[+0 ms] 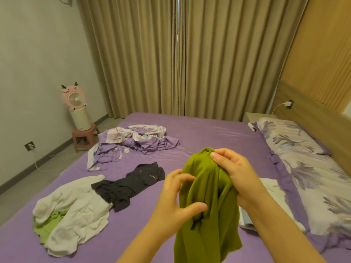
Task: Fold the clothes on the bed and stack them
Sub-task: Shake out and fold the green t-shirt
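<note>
Green cloth [207, 202], soft, light and limp, is held bunched at lower centre above the bed [209, 130], pinched by right hand [235, 175] fingers, left hand [174, 204] fingers curled against it; edges should be found.

Both bare forearms reach up from the bottom of the view and meet in front of the chest. The right hand [232, 174] is the higher one, palm turned inward, its thumb and fingers pinched on the bunched top of the green cloth [207, 205]. The left hand [175, 201] sits lower and just beside it, fingers curled, thumb pressed across the front of the same cloth, gripping a fold.
</note>
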A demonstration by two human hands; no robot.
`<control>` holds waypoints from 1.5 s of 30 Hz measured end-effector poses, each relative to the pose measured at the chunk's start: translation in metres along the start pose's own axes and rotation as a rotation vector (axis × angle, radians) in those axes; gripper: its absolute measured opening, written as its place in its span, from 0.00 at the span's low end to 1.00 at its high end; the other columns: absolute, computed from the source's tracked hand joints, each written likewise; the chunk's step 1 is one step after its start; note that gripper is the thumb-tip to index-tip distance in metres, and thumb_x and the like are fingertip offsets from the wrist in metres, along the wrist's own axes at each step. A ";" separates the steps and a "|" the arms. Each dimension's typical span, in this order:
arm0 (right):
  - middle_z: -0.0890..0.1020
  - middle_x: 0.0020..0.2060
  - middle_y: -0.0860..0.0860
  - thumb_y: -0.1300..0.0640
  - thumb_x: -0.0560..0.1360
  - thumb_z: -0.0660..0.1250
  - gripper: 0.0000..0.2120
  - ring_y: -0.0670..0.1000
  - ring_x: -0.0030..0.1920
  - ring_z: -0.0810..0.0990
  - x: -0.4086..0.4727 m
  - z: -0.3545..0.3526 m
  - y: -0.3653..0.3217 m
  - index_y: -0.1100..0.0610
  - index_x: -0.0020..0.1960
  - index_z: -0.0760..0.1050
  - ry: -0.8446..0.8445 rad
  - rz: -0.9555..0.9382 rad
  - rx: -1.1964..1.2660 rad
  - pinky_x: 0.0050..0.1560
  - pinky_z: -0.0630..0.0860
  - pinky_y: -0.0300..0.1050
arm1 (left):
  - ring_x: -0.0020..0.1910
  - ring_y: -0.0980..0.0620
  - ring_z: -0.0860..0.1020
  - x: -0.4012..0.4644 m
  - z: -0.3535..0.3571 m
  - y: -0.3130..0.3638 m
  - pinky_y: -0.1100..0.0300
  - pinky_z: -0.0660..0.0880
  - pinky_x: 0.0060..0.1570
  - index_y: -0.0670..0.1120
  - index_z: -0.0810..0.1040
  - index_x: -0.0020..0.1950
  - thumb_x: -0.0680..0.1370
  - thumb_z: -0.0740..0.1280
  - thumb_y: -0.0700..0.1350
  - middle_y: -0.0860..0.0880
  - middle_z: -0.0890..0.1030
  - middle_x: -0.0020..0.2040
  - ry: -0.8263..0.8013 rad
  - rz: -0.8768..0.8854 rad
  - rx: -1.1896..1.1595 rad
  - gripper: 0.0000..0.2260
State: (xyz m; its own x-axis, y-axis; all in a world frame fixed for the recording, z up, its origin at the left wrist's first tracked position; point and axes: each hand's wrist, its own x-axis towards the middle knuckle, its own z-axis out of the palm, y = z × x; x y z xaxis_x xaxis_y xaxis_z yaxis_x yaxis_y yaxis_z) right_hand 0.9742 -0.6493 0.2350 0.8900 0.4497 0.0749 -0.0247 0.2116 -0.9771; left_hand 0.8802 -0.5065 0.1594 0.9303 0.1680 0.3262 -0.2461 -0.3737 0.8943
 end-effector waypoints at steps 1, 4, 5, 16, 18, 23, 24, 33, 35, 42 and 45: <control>0.81 0.35 0.55 0.61 0.75 0.65 0.03 0.51 0.35 0.79 0.000 -0.001 0.000 0.61 0.44 0.77 0.011 0.008 0.009 0.37 0.77 0.43 | 0.65 0.62 0.68 -0.002 0.011 -0.003 0.68 0.68 0.60 0.59 0.74 0.56 0.66 0.73 0.60 0.63 0.68 0.63 0.054 0.017 0.067 0.20; 0.81 0.33 0.54 0.62 0.76 0.64 0.04 0.49 0.33 0.79 0.001 -0.007 0.001 0.62 0.44 0.76 0.064 -0.009 -0.005 0.35 0.77 0.41 | 0.55 0.64 0.76 0.002 0.027 -0.007 0.62 0.74 0.54 0.54 0.81 0.47 0.69 0.67 0.58 0.63 0.78 0.55 0.202 0.036 0.098 0.12; 0.81 0.32 0.53 0.63 0.76 0.64 0.04 0.49 0.32 0.79 0.002 -0.012 0.001 0.62 0.44 0.76 0.090 -0.024 -0.026 0.34 0.77 0.40 | 0.52 0.63 0.77 0.005 0.026 -0.006 0.61 0.74 0.53 0.55 0.81 0.50 0.70 0.66 0.58 0.63 0.80 0.52 0.204 0.031 0.080 0.13; 0.82 0.38 0.49 0.59 0.74 0.69 0.03 0.45 0.38 0.79 -0.001 -0.059 0.018 0.55 0.47 0.76 0.302 -0.072 -0.362 0.39 0.75 0.34 | 0.43 0.46 0.82 0.049 0.003 0.035 0.54 0.80 0.42 0.39 0.80 0.55 0.82 0.58 0.45 0.40 0.84 0.47 -0.055 -0.430 -0.435 0.14; 0.81 0.42 0.45 0.56 0.72 0.72 0.08 0.41 0.36 0.77 -0.009 -0.054 0.020 0.52 0.48 0.75 0.308 -0.154 -0.424 0.37 0.72 0.32 | 0.42 0.46 0.83 0.055 0.012 0.035 0.55 0.79 0.41 0.37 0.79 0.57 0.82 0.57 0.45 0.39 0.84 0.48 -0.049 -0.473 -0.494 0.15; 0.80 0.44 0.40 0.54 0.69 0.75 0.07 0.40 0.43 0.78 -0.028 -0.037 0.034 0.47 0.44 0.79 0.081 -0.216 -0.572 0.43 0.71 0.30 | 0.38 0.46 0.81 0.065 0.024 0.037 0.58 0.78 0.35 0.37 0.76 0.52 0.82 0.59 0.44 0.38 0.81 0.42 0.045 -0.501 -0.593 0.12; 0.81 0.41 0.40 0.57 0.70 0.74 0.05 0.40 0.40 0.78 -0.028 -0.036 0.036 0.48 0.42 0.79 0.093 -0.208 -0.575 0.42 0.71 0.31 | 0.39 0.46 0.79 0.067 0.023 0.036 0.57 0.76 0.36 0.37 0.76 0.51 0.81 0.60 0.45 0.38 0.80 0.42 0.084 -0.476 -0.552 0.11; 0.82 0.33 0.49 0.62 0.72 0.69 0.01 0.45 0.35 0.79 -0.003 -0.037 0.019 0.60 0.42 0.79 0.108 -0.083 -0.111 0.38 0.76 0.36 | 0.47 0.52 0.78 0.053 0.009 0.009 0.59 0.74 0.46 0.54 0.79 0.45 0.74 0.68 0.55 0.57 0.80 0.44 0.188 -0.031 0.077 0.07; 0.82 0.33 0.49 0.63 0.73 0.68 0.02 0.45 0.35 0.79 0.004 -0.032 0.016 0.60 0.44 0.79 0.090 -0.061 -0.053 0.38 0.76 0.36 | 0.50 0.54 0.77 0.046 0.013 0.011 0.63 0.72 0.49 0.54 0.79 0.46 0.72 0.67 0.59 0.58 0.78 0.46 0.123 0.070 0.086 0.10; 0.82 0.33 0.52 0.60 0.72 0.68 0.03 0.47 0.34 0.79 0.008 -0.046 0.010 0.60 0.43 0.80 0.155 -0.051 -0.051 0.35 0.78 0.38 | 0.40 0.57 0.79 0.058 0.023 0.019 0.59 0.76 0.46 0.46 0.80 0.40 0.74 0.72 0.44 0.53 0.83 0.38 -0.035 -0.164 -0.152 0.03; 0.83 0.34 0.51 0.62 0.74 0.68 0.03 0.47 0.34 0.80 0.006 -0.061 0.011 0.59 0.43 0.79 0.223 -0.058 -0.106 0.36 0.77 0.38 | 0.40 0.48 0.82 0.067 0.016 0.029 0.53 0.79 0.44 0.39 0.77 0.42 0.74 0.68 0.43 0.45 0.84 0.41 -0.033 -0.260 -0.437 0.07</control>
State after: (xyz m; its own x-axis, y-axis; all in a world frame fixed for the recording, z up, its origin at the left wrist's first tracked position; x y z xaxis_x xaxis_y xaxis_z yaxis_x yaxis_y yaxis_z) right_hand 1.0073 -0.6972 0.2127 0.9673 0.2346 0.0968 0.0665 0.1336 -0.9888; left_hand 0.9398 -0.5205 0.2027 0.9822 0.1735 0.0723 -0.0896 0.0940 0.9915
